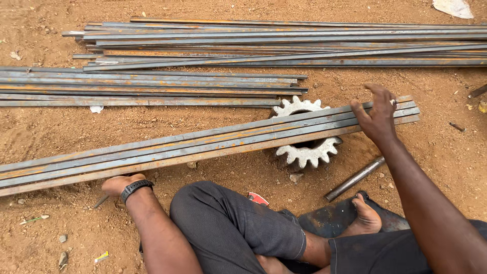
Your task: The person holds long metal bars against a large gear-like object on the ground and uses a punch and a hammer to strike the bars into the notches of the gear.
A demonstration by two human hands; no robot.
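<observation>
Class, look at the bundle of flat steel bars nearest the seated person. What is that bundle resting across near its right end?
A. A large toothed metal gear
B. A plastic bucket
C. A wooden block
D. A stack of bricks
A: the flat steel bars lie across a large toothed metal gear on the dirt, its teeth showing above and below the bundle, just left of the right hand on the bars' end.

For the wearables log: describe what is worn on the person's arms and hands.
Both arms are bare, with no sleeves in view. The left hand has a black watch with a dark band at the wrist. The right hand wears no glove; something small and pale shows at one finger, too small to identify.
</observation>
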